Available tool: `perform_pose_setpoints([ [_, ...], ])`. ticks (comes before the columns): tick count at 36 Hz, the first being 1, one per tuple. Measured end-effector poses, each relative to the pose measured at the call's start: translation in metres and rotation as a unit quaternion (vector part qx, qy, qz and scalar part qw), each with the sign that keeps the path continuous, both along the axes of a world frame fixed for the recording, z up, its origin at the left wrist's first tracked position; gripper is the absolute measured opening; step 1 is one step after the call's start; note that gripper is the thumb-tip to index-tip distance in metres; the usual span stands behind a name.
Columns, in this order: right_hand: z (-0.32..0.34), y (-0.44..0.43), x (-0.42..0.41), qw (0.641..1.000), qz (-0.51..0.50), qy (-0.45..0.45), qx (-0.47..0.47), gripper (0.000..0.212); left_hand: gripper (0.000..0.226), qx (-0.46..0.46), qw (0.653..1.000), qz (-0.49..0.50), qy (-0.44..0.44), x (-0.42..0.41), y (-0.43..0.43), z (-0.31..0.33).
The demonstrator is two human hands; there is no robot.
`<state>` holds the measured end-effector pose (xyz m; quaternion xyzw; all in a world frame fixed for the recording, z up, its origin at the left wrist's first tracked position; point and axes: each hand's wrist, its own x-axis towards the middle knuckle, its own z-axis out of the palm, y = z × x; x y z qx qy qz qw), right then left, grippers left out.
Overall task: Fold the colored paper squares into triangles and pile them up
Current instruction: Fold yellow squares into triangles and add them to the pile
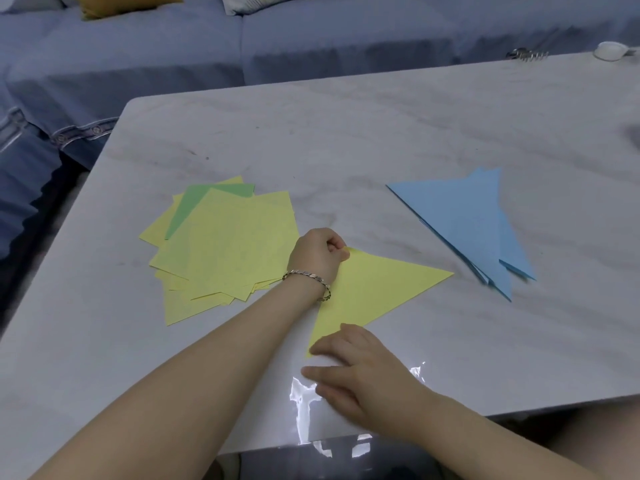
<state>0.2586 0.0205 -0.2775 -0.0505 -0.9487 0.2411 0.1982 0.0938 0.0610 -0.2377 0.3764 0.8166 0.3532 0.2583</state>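
A yellow paper triangle [377,289] lies folded on the marble table [381,133] in front of me. My left hand [317,254], with a bracelet on its wrist, has its fingers curled and pinches the triangle's top corner. Straight fingers of my right hand [360,368] press flat on the triangle's lower corner near the table's front edge. To the left lies a loose stack of yellow paper squares [228,251] with one green square [194,206] showing near the top. On the right sits a pile of blue folded triangles [467,220].
A blue sofa [311,39] runs along the far side of the table, with cushions on it. A metal clip [524,54] and a small white object [610,50] lie at the table's far right corner. Glare shines on the near edge.
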Motion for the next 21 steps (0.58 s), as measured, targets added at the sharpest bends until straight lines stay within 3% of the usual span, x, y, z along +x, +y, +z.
perform_pose_setpoints([
  [3,0.006,0.009,0.011,0.981,-0.163,0.030,-0.101,0.032,0.020,0.032,0.999,0.009,-0.028,-0.001,-0.004,0.004],
  [6,0.026,0.022,0.016,0.876,-0.386,0.036,-0.285,0.061,0.030,0.110,0.990,0.050,-0.071,0.000,-0.010,0.016],
  [8,0.037,0.035,0.016,0.803,-0.429,0.019,-0.413,0.076,0.029,0.167,0.976,0.095,-0.100,0.002,-0.015,0.026],
  [11,0.049,0.054,0.011,0.778,-0.369,0.053,-0.506,0.060,0.025,0.213,0.956,0.149,-0.138,0.006,-0.023,0.040],
  [14,0.058,0.062,0.004,0.784,-0.329,0.090,-0.519,0.022,0.021,0.226,0.945,0.158,-0.174,0.009,-0.031,0.048],
  [17,0.062,0.075,0.002,0.757,-0.382,0.152,-0.508,0.013,0.015,0.206,0.954,0.126,-0.180,0.003,-0.041,0.043],
  [19,0.062,0.091,0.007,0.757,-0.440,0.181,-0.448,0.015,0.019,0.155,0.976,0.097,-0.117,-0.008,-0.050,0.034],
  [21,0.062,0.109,0.015,0.764,-0.493,0.189,-0.372,0.020,0.046,0.059,0.997,0.051,0.023,-0.023,-0.062,0.024],
])
